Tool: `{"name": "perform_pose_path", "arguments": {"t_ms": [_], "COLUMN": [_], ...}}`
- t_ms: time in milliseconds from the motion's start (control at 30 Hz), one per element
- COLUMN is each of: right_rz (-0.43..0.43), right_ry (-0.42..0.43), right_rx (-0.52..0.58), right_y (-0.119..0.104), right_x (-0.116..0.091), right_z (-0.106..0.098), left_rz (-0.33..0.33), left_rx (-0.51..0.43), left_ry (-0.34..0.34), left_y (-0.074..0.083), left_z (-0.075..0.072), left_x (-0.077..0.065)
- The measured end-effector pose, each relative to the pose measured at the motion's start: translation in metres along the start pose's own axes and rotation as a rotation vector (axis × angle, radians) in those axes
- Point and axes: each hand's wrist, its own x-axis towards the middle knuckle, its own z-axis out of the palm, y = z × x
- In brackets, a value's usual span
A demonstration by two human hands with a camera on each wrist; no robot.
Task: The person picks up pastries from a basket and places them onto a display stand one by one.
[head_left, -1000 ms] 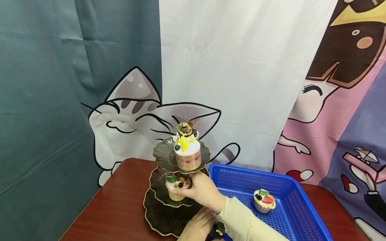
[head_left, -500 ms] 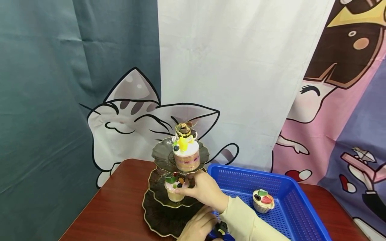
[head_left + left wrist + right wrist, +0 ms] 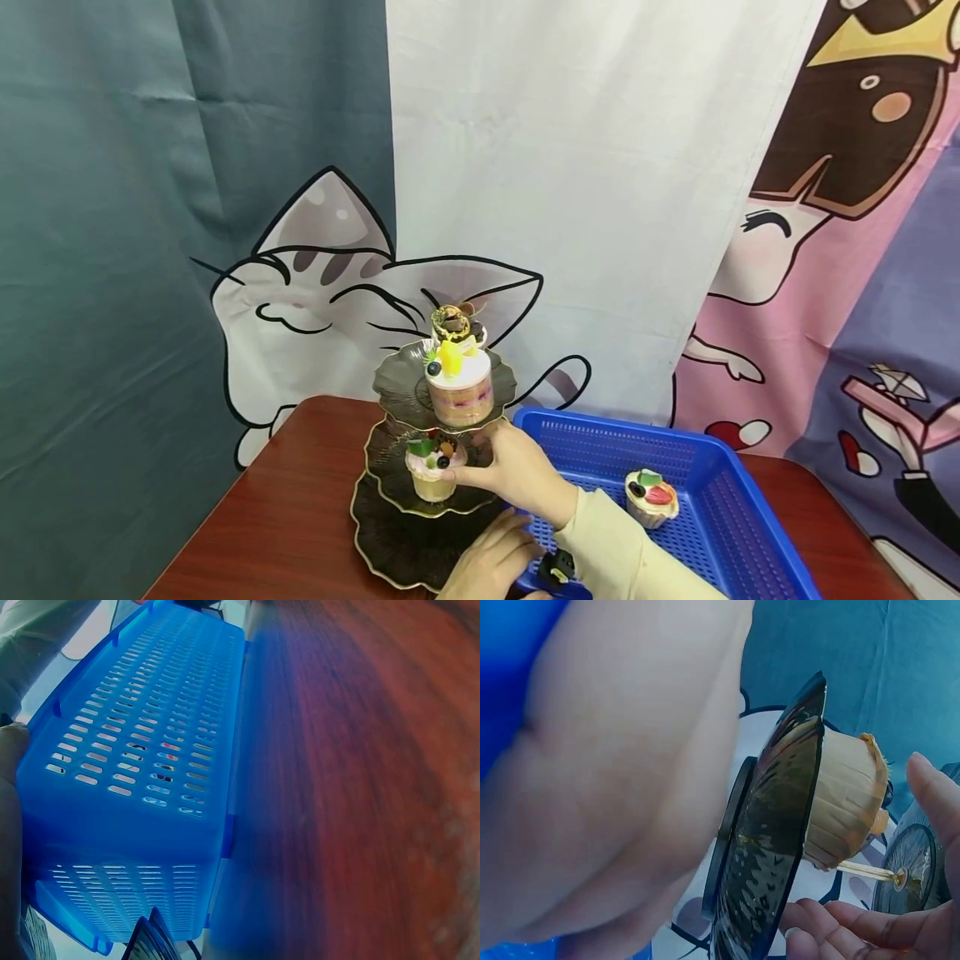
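Though overlapping the pink-topped cupcake with the right thumb a second ago, now holds the right hand slightly farther right, with fingers parted and gripping nothing. Leaves the cupcake upright on the middle tier. Reaches leftward with the sleeved forearm. Keeps the left hand by the basket; cannot tell about its grip.

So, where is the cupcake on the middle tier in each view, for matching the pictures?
Head: the cupcake is low, slightly left of centre.
Left wrist: not in it.
Right wrist: the cupcake, right of centre.
Shared landmark: blue basket; in right wrist, probably the blurred blue at left.
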Motion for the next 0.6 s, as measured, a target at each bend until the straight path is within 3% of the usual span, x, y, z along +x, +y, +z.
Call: {"name": "perform_pose_path", "arguments": {"t_ms": [600], "right_rz": [0.096], "right_ry": [-0.004], "right_rx": [0.049], "right_y": [0.011], "right_x": [-0.012], "right_z": [-0.017], "left_rz": [0.017], "left_rx": [0.014], "left_ry": [0.021], "left_y": [-0.001], "left_z": [0.000], "left_x": [0.001]}}
